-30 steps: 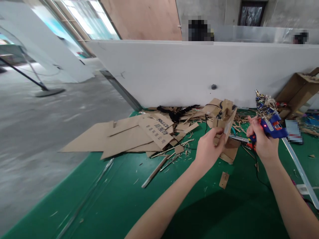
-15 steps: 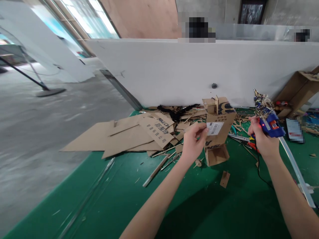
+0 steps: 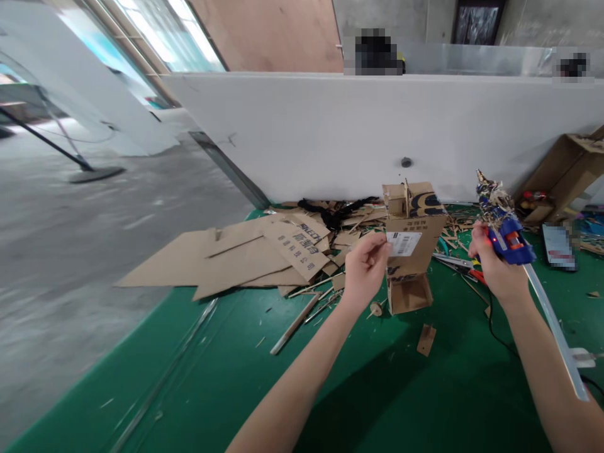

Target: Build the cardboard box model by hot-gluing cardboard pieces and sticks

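While the left hand (image 3: 367,267) pinches the cardboard structure (image 3: 418,264) at its edge over the worktop (image 3: 198,377), apparently to steady it, the right hand (image 3: 497,270) encloses the glue gun (image 3: 518,247), nozzle (image 3: 480,176) clear of the cardboard.

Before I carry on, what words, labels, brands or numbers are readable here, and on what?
Nothing reads with certainty.
Printed cardboard sheet: dark letters and characters, too slanted and blurred.
Cardboard box: dark print, partial and blurred.
White barcode label on that box: print too small.
Phone screen: too blurred.
Blue glue gun: no readable marking.
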`<state>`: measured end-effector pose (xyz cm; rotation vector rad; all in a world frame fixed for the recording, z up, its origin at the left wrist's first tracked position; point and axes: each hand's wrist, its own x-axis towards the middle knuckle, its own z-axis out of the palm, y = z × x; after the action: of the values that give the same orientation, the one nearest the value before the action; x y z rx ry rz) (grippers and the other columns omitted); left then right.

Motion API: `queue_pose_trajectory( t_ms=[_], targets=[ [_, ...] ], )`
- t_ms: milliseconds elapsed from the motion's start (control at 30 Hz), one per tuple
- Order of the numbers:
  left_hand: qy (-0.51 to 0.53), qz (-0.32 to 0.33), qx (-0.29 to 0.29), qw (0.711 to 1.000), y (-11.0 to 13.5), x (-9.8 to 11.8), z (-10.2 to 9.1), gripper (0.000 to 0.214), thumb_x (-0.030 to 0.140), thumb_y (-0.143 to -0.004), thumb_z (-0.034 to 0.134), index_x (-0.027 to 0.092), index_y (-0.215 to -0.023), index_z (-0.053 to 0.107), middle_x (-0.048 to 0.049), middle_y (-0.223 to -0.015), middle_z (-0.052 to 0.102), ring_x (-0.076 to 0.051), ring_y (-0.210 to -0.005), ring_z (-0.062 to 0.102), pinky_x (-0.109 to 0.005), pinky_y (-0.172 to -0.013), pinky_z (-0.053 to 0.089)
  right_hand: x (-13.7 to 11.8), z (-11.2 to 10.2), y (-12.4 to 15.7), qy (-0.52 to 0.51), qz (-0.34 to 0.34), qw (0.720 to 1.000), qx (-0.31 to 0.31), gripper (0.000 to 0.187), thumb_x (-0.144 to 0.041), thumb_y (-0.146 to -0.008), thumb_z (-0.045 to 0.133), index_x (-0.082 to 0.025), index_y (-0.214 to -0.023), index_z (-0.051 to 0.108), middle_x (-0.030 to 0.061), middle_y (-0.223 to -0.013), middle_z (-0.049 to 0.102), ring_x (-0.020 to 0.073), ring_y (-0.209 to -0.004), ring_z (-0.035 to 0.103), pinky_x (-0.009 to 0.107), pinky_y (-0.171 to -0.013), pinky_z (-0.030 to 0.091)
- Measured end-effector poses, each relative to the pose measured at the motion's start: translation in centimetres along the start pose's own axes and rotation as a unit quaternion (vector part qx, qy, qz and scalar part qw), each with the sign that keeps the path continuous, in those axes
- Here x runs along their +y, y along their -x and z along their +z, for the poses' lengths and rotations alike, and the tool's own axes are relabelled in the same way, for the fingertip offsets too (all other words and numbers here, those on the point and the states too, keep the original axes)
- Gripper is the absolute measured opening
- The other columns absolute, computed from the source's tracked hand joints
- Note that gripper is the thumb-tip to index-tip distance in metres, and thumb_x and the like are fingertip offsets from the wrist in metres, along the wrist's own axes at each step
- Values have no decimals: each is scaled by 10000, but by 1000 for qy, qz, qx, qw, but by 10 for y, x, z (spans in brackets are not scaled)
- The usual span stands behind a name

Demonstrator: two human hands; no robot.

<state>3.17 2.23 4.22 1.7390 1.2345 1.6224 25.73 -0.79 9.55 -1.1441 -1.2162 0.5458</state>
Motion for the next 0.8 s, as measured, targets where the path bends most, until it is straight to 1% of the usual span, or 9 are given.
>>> queue_pose_trajectory(
  t_ms=[200, 333, 400, 500, 567, 600, 700, 800],
  targets=[
    [2, -2, 15, 1000, 1, 3, -1, 222, 396, -899, 595, 187, -928, 664, -32, -752, 655, -135, -624, 591, -242, -577, 493, -2, -1, 1, 11, -23, 1000, -12, 311, -513, -834, 707, -210, -883, 655, 2, -722, 637, 153, -627, 588, 323, -683, 520],
    [-15, -4, 26, 1000, -1, -2, -3, 209, 382, -891, 599, 185, -923, 661, -29, -758, 661, -131, -622, 585, -231, -557, 470, 2, -1, -1, 11, -11, 1000, -10, 337, -537, -822, 712, -211, -886, 650, 2, -719, 636, 158, -634, 600, 329, -678, 530],
    [-19, -11, 27, 999, -2, -4, -4, 204, 373, -884, 601, 180, -917, 658, -39, -793, 681, -147, -672, 619, -240, -592, 493, 14, 1, -5, -5, 10, 1000, -16, 362, -557, -811, 714, -214, -903, 647, -11, -691, 625, 158, -609, 603, 328, -643, 530],
    [-11, -30, 28, 999, -3, -6, -4, 198, 356, -875, 604, 171, -922, 655, -60, -858, 710, -171, -754, 662, -262, -661, 532, 43, 7, -14, -55, 50, 997, -21, 402, -600, -774, 722, -222, -873, 628, -52, -566, 557, 153, -525, 560, 339, -596, 525],
    [2, -40, 32, 999, -3, -7, -3, 208, 360, -868, 611, 168, -932, 658, -63, -867, 716, -167, -738, 659, -262, -656, 538, 62, 11, -19, -71, 75, 995, -8, 428, -612, -716, 761, -229, -841, 618, -69, -521, 531, 157, -489, 544, 353, -583, 533],
    [7, -42, 32, 999, -3, -7, -2, 215, 365, -862, 617, 167, -932, 661, -59, -852, 713, -160, -710, 650, -257, -637, 534, 69, 12, -20, -69, 81, 994, -9, 417, -609, -724, 754, -231, -845, 623, -67, -523, 536, 163, -500, 558, 360, -601, 542],
    [9, -32, 28, 999, -2, -7, -1, 218, 372, -849, 636, 168, -915, 673, -44, -794, 700, -138, -636, 619, -237, -585, 516, 81, 13, -21, -59, 84, 995, -16, 405, -613, -752, 721, -233, -871, 648, -58, -529, 552, 180, -538, 593, 375, -657, 568],
    [8, -20, 21, 1000, -1, -4, -3, 204, 365, -850, 643, 175, -910, 682, -44, -794, 709, -144, -651, 636, -237, -590, 524, 83, 10, -21, -50, 80, 995, -29, 396, -607, -764, 711, -232, -882, 661, -51, -541, 571, 173, -527, 583, 373, -672, 578]
  ],
)
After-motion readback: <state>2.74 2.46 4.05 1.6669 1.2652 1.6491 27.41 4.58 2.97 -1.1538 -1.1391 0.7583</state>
